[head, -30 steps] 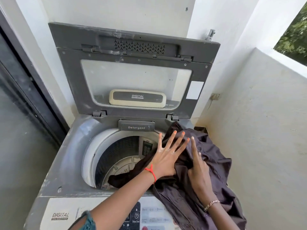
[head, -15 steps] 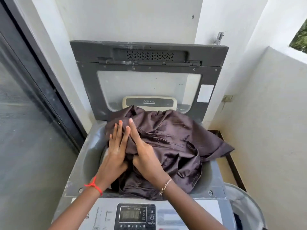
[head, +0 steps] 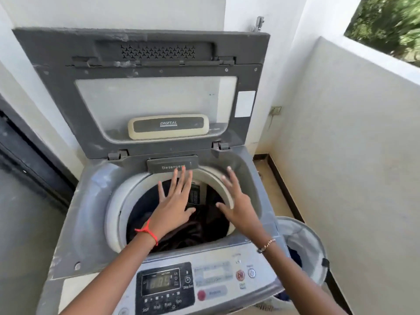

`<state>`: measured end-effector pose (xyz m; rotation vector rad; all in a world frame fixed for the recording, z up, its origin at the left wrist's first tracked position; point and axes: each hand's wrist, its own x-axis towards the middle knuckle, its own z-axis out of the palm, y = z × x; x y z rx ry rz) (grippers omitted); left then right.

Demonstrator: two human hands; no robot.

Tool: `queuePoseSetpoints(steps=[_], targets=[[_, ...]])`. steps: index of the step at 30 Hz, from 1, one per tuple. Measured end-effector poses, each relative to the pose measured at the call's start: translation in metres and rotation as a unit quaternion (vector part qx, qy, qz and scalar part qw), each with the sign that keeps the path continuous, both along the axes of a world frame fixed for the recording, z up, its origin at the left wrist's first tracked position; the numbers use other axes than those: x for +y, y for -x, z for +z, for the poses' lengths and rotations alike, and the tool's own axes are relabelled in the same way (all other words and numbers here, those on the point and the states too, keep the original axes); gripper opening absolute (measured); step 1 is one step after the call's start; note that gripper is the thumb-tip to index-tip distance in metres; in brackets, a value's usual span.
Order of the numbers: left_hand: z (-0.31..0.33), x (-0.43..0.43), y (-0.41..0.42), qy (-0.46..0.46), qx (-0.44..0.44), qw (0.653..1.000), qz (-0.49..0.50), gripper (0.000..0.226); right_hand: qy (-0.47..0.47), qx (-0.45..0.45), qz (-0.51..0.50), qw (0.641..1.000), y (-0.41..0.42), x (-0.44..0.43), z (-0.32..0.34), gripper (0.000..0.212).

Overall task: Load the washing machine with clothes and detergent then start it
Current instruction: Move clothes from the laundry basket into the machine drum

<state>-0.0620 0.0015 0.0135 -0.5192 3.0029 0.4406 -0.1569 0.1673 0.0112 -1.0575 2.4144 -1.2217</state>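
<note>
I hold two empty hands, left (head: 173, 206) and right (head: 238, 209), fingers spread, above one open washing machine (head: 91, 214); one dark garment (head: 195, 230) lies inside its drum, one laundry basket (head: 316, 246) just beside.

- Bright daylight enters from the opening (head: 386, 26) at my upper right.
- White walls (head: 352, 155) read evenly lit.
- My fingertips (head: 228, 170) blur slightly.
- Wide-angle bending at edges.
</note>
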Motion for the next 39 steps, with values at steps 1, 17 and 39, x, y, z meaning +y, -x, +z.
queuePoseSetpoints(steps=[1,17,39], targets=[[0.007,0.013,0.016,0.009,0.032,0.999,-0.024,0.1,0.019,0.024,-0.051,0.998,0.012,0.021,0.002,0.092],[-0.121,0.31,0.268,-0.04,0.054,0.977,-0.202,0.099,-0.106,-0.072,-0.275,0.953,0.149,0.295,-0.171,0.091],[-0.668,0.313,0.182,0.087,-0.22,0.942,-0.238,0.133,-0.435,0.058,-0.004,0.899,0.134,0.299,-0.662,0.129]])
